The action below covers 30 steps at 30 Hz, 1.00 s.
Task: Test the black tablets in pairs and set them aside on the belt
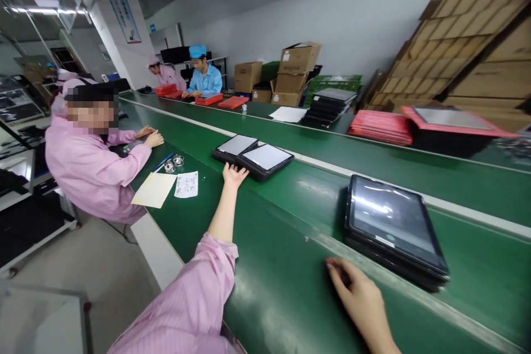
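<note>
My left hand (pixel 235 175) is stretched forward with its fingers spread, at the near edge of two small stacks of dark-framed tablets. The left stack (pixel 238 145) and the right stack (pixel 269 157) lie side by side, each with a pale sheet or screen on top. Whether my fingertips touch them I cannot tell. My right hand (pixel 360 298) hovers low over the green bench, fingers loosely curved with a gap at the thumb and nothing visible in it. Beyond it sits a stack of larger black tablets (pixel 394 224) with a glossy top screen.
A green bench (pixel 269 254) with pale strips runs across. On the left, a co-worker in pink (pixel 95 160) sits near a cream sheet (pixel 156 189) and a handwritten note (pixel 187 184). Red folders (pixel 380 127), black stacked items (pixel 327 108) and cardboard boxes (pixel 464 50) stand farther back.
</note>
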Each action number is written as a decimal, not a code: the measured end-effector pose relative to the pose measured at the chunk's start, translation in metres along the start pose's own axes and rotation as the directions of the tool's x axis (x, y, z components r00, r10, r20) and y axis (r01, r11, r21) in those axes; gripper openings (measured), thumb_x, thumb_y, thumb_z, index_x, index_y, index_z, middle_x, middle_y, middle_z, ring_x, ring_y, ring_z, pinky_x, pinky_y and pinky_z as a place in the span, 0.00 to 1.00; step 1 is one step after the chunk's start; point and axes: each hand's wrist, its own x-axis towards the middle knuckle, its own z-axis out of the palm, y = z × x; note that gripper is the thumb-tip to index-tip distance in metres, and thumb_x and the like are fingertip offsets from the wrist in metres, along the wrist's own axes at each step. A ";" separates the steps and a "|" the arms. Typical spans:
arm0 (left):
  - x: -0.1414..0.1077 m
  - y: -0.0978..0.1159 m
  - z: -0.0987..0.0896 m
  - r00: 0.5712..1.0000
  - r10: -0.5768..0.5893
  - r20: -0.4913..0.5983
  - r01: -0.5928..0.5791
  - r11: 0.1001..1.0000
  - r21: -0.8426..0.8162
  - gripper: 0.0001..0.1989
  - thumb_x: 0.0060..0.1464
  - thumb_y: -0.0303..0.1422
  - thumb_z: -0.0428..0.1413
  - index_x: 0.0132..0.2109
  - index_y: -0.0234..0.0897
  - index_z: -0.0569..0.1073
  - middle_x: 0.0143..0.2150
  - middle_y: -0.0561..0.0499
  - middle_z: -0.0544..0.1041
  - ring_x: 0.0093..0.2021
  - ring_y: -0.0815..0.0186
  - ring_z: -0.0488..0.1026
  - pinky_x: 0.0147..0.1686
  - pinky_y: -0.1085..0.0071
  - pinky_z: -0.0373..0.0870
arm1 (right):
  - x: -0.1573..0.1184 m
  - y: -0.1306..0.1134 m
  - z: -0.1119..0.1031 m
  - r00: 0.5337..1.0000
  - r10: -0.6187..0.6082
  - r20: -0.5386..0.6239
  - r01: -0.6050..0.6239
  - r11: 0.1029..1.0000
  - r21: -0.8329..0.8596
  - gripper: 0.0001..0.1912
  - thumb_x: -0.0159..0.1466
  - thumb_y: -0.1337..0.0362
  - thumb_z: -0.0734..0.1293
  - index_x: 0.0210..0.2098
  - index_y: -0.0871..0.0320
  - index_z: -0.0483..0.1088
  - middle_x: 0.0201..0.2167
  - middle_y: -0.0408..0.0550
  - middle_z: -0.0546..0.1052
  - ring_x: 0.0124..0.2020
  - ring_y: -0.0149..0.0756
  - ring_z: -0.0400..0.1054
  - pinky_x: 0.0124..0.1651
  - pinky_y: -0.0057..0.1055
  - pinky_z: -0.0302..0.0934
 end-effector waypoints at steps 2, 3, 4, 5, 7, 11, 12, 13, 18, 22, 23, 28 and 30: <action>-0.001 -0.003 -0.003 0.999 -0.008 0.033 0.009 1.000 -0.015 0.17 0.63 0.48 0.44 0.43 0.41 0.68 0.54 0.42 0.69 0.58 0.51 0.71 0.51 0.49 0.72 | -0.001 -0.001 0.000 1.000 -0.004 -0.003 0.004 1.000 -0.003 0.18 0.61 0.48 0.60 0.32 0.53 0.74 0.24 0.47 0.76 0.23 0.42 0.70 0.28 0.37 0.64; -0.002 -0.004 -0.004 0.999 -0.015 0.046 0.016 1.000 -0.020 0.17 0.63 0.48 0.44 0.42 0.40 0.67 0.52 0.42 0.70 0.58 0.50 0.71 0.51 0.48 0.72 | -0.002 0.000 -0.001 1.000 -0.005 -0.002 0.005 1.000 -0.004 0.18 0.61 0.48 0.60 0.33 0.53 0.74 0.24 0.47 0.76 0.23 0.42 0.70 0.28 0.36 0.64; -0.003 -0.006 -0.005 0.998 -0.022 0.058 0.023 0.999 -0.023 0.17 0.63 0.48 0.44 0.41 0.40 0.67 0.50 0.42 0.71 0.58 0.49 0.71 0.51 0.47 0.72 | -0.002 0.000 -0.001 1.000 -0.006 -0.001 0.006 1.000 -0.006 0.18 0.61 0.48 0.60 0.33 0.54 0.74 0.23 0.46 0.75 0.23 0.42 0.70 0.28 0.36 0.64; -0.003 -0.007 -0.006 0.997 -0.029 0.070 0.031 0.999 -0.027 0.17 0.63 0.48 0.45 0.41 0.40 0.67 0.49 0.42 0.71 0.57 0.49 0.71 0.51 0.47 0.71 | -0.002 0.000 -0.001 1.000 -0.006 0.000 0.006 1.000 -0.007 0.18 0.62 0.48 0.60 0.33 0.54 0.74 0.23 0.46 0.75 0.23 0.42 0.70 0.28 0.36 0.63; -0.004 -0.009 -0.007 0.995 -0.045 0.093 0.049 0.998 -0.034 0.16 0.62 0.48 0.46 0.41 0.40 0.68 0.48 0.41 0.72 0.57 0.49 0.71 0.51 0.48 0.71 | -0.003 0.000 -0.001 1.000 -0.006 0.000 0.006 1.000 -0.008 0.18 0.62 0.48 0.60 0.33 0.54 0.74 0.23 0.47 0.75 0.23 0.42 0.69 0.28 0.36 0.63; -0.005 -0.011 -0.005 0.987 -0.108 0.116 0.113 0.993 -0.037 0.17 0.60 0.47 0.49 0.48 0.40 0.67 0.52 0.38 0.71 0.57 0.50 0.72 0.53 0.47 0.71 | -0.003 -0.001 -0.001 1.000 -0.007 -0.003 0.007 1.000 -0.009 0.18 0.62 0.49 0.60 0.33 0.55 0.74 0.23 0.47 0.75 0.22 0.41 0.69 0.28 0.35 0.62; -0.006 -0.012 -0.005 0.985 -0.128 0.116 0.133 0.990 -0.035 0.19 0.60 0.47 0.50 0.52 0.40 0.66 0.54 0.37 0.71 0.58 0.49 0.72 0.54 0.46 0.71 | -0.003 -0.001 -0.001 1.000 -0.006 -0.006 0.006 1.000 -0.007 0.18 0.62 0.49 0.60 0.33 0.55 0.74 0.23 0.47 0.75 0.22 0.41 0.69 0.28 0.34 0.62; -0.006 -0.013 -0.004 0.982 -0.148 0.116 0.153 0.988 -0.032 0.22 0.59 0.47 0.51 0.55 0.40 0.65 0.55 0.35 0.71 0.58 0.49 0.72 0.54 0.45 0.70 | -0.003 -0.001 -0.001 1.000 -0.003 -0.009 0.003 1.000 -0.004 0.18 0.62 0.49 0.60 0.33 0.55 0.74 0.23 0.47 0.75 0.22 0.40 0.68 0.28 0.34 0.62; -0.013 -0.019 0.002 0.972 -0.207 0.109 0.210 0.977 -0.019 0.32 0.58 0.48 0.51 0.64 0.37 0.60 0.58 0.33 0.70 0.60 0.48 0.71 0.56 0.47 0.70 | -0.001 0.003 -0.001 0.998 0.067 -0.013 -0.067 0.998 0.000 0.19 0.60 0.48 0.60 0.33 0.54 0.74 0.22 0.45 0.74 0.22 0.39 0.68 0.27 0.32 0.61; -0.027 -0.029 0.005 0.966 -0.230 0.119 0.232 0.973 -0.004 0.32 0.59 0.48 0.50 0.66 0.39 0.60 0.59 0.35 0.71 0.61 0.48 0.71 0.57 0.47 0.69 | 0.002 0.006 0.000 0.987 0.143 -0.075 -0.142 0.990 0.017 0.20 0.59 0.46 0.60 0.34 0.55 0.74 0.19 0.43 0.72 0.20 0.38 0.66 0.26 0.32 0.59; -0.032 -0.033 0.005 0.961 -0.245 0.131 0.247 0.969 0.004 0.32 0.60 0.48 0.49 0.65 0.37 0.61 0.60 0.35 0.71 0.61 0.48 0.71 0.57 0.47 0.69 | 0.003 0.005 0.000 0.985 0.148 -0.093 -0.145 0.989 0.035 0.20 0.59 0.46 0.60 0.34 0.55 0.73 0.19 0.43 0.71 0.20 0.38 0.65 0.26 0.32 0.59; -0.066 -0.055 0.007 0.905 -0.383 0.186 0.373 0.924 0.091 0.37 0.59 0.50 0.47 0.65 0.25 0.63 0.64 0.28 0.66 0.67 0.46 0.63 0.61 0.50 0.66 | 0.004 -0.007 -0.002 0.982 0.143 -0.127 -0.125 0.982 0.141 0.20 0.57 0.47 0.61 0.33 0.56 0.73 0.20 0.44 0.72 0.22 0.38 0.64 0.29 0.32 0.60; -0.081 -0.065 0.006 0.883 -0.431 0.185 0.414 0.902 0.125 0.39 0.58 0.51 0.47 0.67 0.25 0.60 0.67 0.27 0.63 0.69 0.46 0.61 0.61 0.50 0.66 | 0.003 -0.011 -0.003 0.983 0.139 -0.122 -0.118 0.979 0.165 0.20 0.56 0.47 0.62 0.32 0.56 0.73 0.20 0.45 0.73 0.22 0.38 0.64 0.29 0.33 0.60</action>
